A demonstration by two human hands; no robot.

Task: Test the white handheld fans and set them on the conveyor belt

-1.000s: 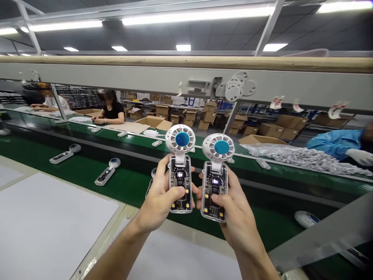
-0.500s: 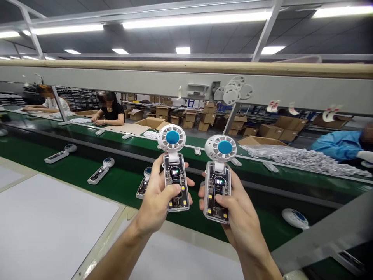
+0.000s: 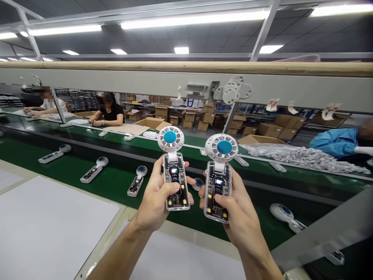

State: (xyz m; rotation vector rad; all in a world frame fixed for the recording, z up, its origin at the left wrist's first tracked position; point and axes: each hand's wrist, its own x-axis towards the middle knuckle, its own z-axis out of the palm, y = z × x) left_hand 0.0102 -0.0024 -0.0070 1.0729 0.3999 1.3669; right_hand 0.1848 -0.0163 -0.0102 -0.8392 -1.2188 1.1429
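Note:
Upright in my left hand [image 3: 154, 194] is a small handheld fan [image 3: 176, 175] with a white round head, a teal centre and a clear body showing a black circuit board. My right hand [image 3: 240, 206] grips a matching fan [image 3: 218, 190], close beside the first but apart from it. Each thumb presses on the front of its fan's body, with the fingers wrapped round behind. Both small displays are lit, and yellow squares show on the boards. The two fans are held above the green belt [image 3: 110, 190].
More fans lie on the belt, one [image 3: 136, 181] left of my hands and another [image 3: 284, 214] to the right. A slanted grey post [image 3: 323, 229] stands at right. White sheets [image 3: 55, 225] cover the near table. Across the belt, people sit near a pile of white parts [image 3: 303, 157].
The fans on the near belt have shifted left, while small white pieces on the far strip have moved right. Both hands keep nearly the same place and hold.

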